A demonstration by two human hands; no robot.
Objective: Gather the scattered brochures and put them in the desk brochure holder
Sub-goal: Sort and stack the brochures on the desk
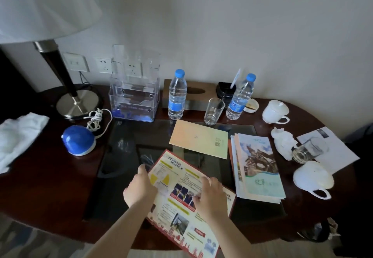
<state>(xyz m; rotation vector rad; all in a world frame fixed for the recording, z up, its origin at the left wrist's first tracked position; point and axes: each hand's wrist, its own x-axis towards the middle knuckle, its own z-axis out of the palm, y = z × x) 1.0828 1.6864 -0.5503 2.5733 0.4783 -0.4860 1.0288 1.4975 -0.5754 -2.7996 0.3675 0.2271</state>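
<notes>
- A dark wooden desk with a glass inlay stands against a pale wall. Taking the wall side as 12 o'clock, a lamp with a white shade sits at 10 o'clock.
- The clear acrylic brochure holder stands upright at 11 o'clock, close to the wall, with something blue-printed in its lowest front pocket.
- At 6 o'clock, the red-bordered brochure lies slantwise and overhangs the desk's near edge.
- The left hand holds that brochure by its left edge, thumb on the printed face and fingers tucked out of sight.
- The right hand rests on top of the same sheet with its fingers bent, tips on the photo strip. Whether it grips or only presses, I cannot tell.
- A peach-and-green brochure lies flat on the glass just past centre, toward 12 o'clock.
- A stack of brochures, roughly squared and topped by a statue picture, lies at 3 o'clock, just beside the peach-and-green one.
- Two water bottles with blue caps stand at 12 and 1 o'clock, with a drinking glass between them.
- At 2 to 4 o'clock are a crumpled tissue, another glass and two white cups.
- At 9 o'clock sits a round blue gadget with a coiled white cord, a white towel beyond it.
</notes>
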